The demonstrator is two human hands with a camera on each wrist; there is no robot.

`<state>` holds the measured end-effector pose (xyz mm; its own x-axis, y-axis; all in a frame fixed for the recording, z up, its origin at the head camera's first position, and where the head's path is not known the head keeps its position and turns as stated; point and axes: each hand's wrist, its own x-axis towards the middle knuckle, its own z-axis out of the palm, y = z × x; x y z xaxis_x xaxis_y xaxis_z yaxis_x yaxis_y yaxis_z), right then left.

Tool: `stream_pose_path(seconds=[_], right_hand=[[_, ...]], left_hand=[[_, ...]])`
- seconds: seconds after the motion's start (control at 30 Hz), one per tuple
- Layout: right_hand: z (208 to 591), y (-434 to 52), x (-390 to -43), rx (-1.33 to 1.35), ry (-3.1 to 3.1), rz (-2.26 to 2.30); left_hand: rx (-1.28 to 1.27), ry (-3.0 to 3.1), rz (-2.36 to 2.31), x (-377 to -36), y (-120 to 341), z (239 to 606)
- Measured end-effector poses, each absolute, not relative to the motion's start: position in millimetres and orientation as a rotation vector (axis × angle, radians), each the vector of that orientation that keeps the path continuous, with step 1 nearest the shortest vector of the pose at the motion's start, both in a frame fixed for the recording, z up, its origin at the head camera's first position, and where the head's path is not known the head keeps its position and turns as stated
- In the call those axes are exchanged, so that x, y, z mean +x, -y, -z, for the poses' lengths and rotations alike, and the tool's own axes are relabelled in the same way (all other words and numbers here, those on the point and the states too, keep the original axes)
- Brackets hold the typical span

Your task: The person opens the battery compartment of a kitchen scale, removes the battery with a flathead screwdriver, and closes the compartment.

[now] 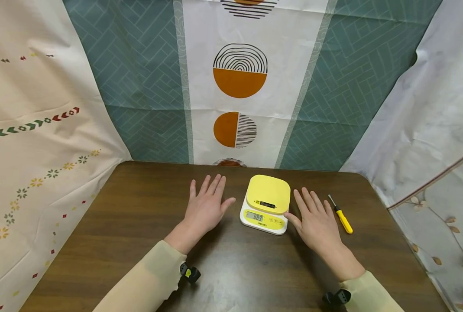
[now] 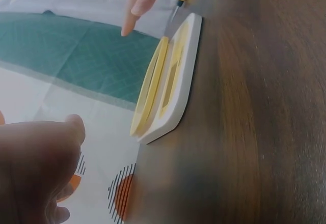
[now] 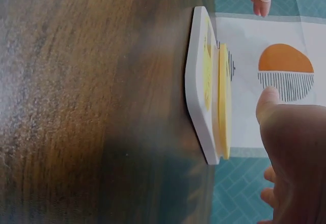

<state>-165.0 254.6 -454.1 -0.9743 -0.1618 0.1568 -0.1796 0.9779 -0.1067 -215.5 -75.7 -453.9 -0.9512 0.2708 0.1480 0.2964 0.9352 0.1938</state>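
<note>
A yellow and white kitchen scale (image 1: 268, 195) sits on the brown table, digits showing on its small display (image 1: 254, 216). To its left my left hand (image 1: 205, 203) is held palm down with fingers straight and spread, holding nothing. My right hand (image 1: 315, 219) is spread likewise on the other side, its thumb tip overlapping the scale's right edge in the head view. Just right of that hand lies a screwdriver (image 1: 344, 221) with a yellow handle, its shaft pointing to the back. In both wrist views the hands appear raised above the tabletop, beside the scale (image 3: 201, 91).
The wooden table (image 1: 110, 225) reaches back to a hanging green and white cloth (image 1: 239, 99) with orange circles. A patterned cream cloth (image 1: 32, 173) hangs along the left side, and a pale flowered one (image 1: 430, 125) along the right.
</note>
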Motion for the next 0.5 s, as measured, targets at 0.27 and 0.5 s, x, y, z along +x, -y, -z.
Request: stream_pose_path(seconds=[0.27, 0.5], right_hand=[[462, -258, -168, 0.229, 2.994, -0.18], [467, -259, -170, 0.214, 3.012, -0.178]], left_hand=[[-0.446, 2.981, 0.353, -219, 69, 458], [-0.45, 3.01, 0.335, -223, 64, 461]])
